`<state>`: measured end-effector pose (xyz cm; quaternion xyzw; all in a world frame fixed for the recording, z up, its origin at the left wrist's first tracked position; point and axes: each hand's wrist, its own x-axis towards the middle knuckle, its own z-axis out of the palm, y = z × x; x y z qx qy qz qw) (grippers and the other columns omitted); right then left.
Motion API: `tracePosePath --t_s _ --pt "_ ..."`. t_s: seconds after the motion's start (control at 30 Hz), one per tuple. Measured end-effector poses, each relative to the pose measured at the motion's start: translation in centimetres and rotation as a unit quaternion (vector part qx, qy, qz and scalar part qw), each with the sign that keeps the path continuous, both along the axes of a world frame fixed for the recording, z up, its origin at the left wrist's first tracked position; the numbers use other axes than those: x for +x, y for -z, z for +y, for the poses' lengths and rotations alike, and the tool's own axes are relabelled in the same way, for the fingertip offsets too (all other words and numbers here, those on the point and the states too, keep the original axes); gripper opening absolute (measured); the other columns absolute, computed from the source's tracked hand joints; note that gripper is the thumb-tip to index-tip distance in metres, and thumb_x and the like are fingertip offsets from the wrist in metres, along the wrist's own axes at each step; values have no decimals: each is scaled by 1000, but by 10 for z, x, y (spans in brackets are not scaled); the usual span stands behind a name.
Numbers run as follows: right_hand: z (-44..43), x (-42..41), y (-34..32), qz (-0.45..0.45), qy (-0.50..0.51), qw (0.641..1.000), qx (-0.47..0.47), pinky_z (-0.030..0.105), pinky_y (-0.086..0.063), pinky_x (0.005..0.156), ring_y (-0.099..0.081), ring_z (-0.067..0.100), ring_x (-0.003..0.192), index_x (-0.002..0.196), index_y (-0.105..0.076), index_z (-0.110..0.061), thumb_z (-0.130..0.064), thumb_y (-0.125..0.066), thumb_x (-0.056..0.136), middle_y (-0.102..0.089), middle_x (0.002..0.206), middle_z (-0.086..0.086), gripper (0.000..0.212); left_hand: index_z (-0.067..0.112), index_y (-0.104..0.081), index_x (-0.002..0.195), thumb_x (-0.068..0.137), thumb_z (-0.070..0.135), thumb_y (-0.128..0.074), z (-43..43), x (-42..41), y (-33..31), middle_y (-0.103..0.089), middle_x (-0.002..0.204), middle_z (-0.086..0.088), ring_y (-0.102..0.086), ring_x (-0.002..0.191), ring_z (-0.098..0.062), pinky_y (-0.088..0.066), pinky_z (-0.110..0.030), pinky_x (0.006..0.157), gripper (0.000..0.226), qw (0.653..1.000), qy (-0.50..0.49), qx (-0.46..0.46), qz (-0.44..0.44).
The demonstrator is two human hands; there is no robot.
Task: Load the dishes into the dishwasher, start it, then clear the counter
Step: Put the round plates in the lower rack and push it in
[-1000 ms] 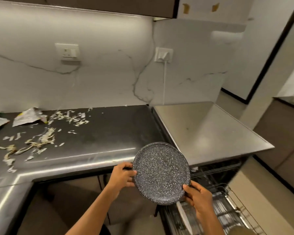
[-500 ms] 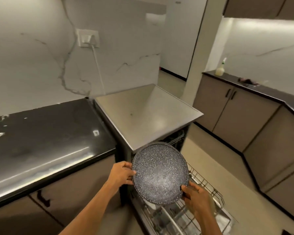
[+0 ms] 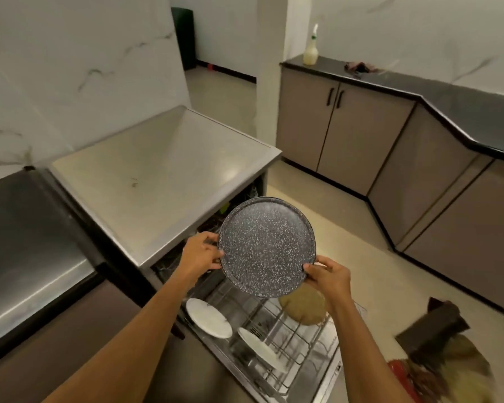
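- A dark round plate [image 3: 266,247] with white speckles was held in the air, tilted with its face toward the camera. It was over the pulled-out dishwasher rack [image 3: 300,335].
- The left hand [image 3: 200,254] gripped the plate's left rim. Its fingers [image 3: 211,236] were curled behind the edge and the thumb lay on the front.
- The right hand [image 3: 328,276] gripped the lower right rim in the same manner, with the thumb on the face and the fingers [image 3: 323,261] wrapped behind.
- Both forearms reached up from the bottom of the frame, bare to the edge of view.
- In the rack below the plate, two white plates stood on edge between the tines, one at the left [image 3: 208,317] and one nearer the camera [image 3: 259,349].
- A tan round dish [image 3: 304,305] sat at the rack's far right, partly hidden by the right wrist.
- A steel-topped table [image 3: 163,170] stood directly above the dishwasher opening. A dark glossy table [image 3: 26,228] adjoined it on the left.
- Across the pale floor [image 3: 376,257], a black-topped run of cabinets [image 3: 346,135] carried a spray bottle [image 3: 311,50] and, well apart from it, a dark crumpled cloth [image 3: 358,66].
- At lower right were blurred items [image 3: 432,327], brown and reddish. I could not tell what they were.
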<state>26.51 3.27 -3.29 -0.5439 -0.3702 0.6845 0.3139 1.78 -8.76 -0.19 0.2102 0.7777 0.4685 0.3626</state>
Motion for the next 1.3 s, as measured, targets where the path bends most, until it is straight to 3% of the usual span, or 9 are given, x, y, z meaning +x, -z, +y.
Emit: tracePosePath --t_s 0.23,0.5,0.63,0.77,0.87,0.97,1.03,1.17,1.3 --pt "44 13 26 -58 11 998 0 48 -58 84 -71 32 83 103 -68 -1 9 -70 81 -73 95 19 24 5 -60 115 84 -6 -67 68 -2 23 -69 96 -19 -70 86 -28 -61 -39 69 34 998 64 -14 25" --pt "66 -12 78 -137 62 987 -62 39 -61 74 -72 29 83 102 -69 1 6 -71 83 -72 98 17 20 -1 -65 101 79 -9 -66 134 -39 79 -71 90 -23 -67 70 -33 -60 -48 69 23 988 114 -95 -51" --pt "72 -36 109 -157 73 981 -86 30 -59 54 -72 28 71 93 -65 -5 8 -69 84 -71 92 15 16 -5 -63 94 82 -13 -61 159 -65 117 -63 82 -24 -56 61 -24 -54 -32 53 15 978 123 -142 -89" --pt "80 -52 157 -145 82 982 -93 38 -63 65 -72 33 86 98 -67 1 11 -67 83 -69 110 18 18 -1 -57 108 84 -13 -58 178 -85 167 -63 91 -20 -61 72 -27 -56 -34 59 26 969 137 -181 -95" --pt "83 -62 196 -146 92 981 -84 42 -62 74 -70 32 97 97 -71 -12 12 -71 78 -63 125 12 31 2 -57 104 84 -13 -58 189 -93 205 -60 75 -13 -57 59 -22 -54 -32 53 25 969 128 -197 -76" --pt "86 -76 237 -141 108 979 -98 45 -61 74 -67 25 83 106 -68 -13 18 -66 79 -64 100 4 41 2 -56 104 85 -11 -59 195 -100 240 -58 71 -12 -57 47 -19 -50 -25 37 23 968 119 -211 -62" --pt "87 -85 262 -133 95 980 -114 35 -61 67 -65 19 71 111 -67 -1 14 -63 85 -66 86 4 30 2 -57 103 87 -7 -59 198 -105 260 -60 73 -15 -60 44 -17 -52 -27 39 19 968 119 -214 -56" --pt "92 -100 321 -134 68 980 -132 35 -62 69 -67 24 69 98 -71 3 3 -59 92 -72 87 18 13 11 -60 103 91 -2 -56 213 -118 303 -60 70 -12 -58 39 -10 -51 -21 39 18 970 122 -210 -17" --pt "119 -109 370 -101 61 981 -152 34 -59 64 -70 27 72 88 -74 -9 2 -49 93 -74 79 11 28 8 -60 79 92 5 -55 238 -127 338 -57 69 -14 -57 54 -21 -51 -24 41 15 968 104 -225 -45"
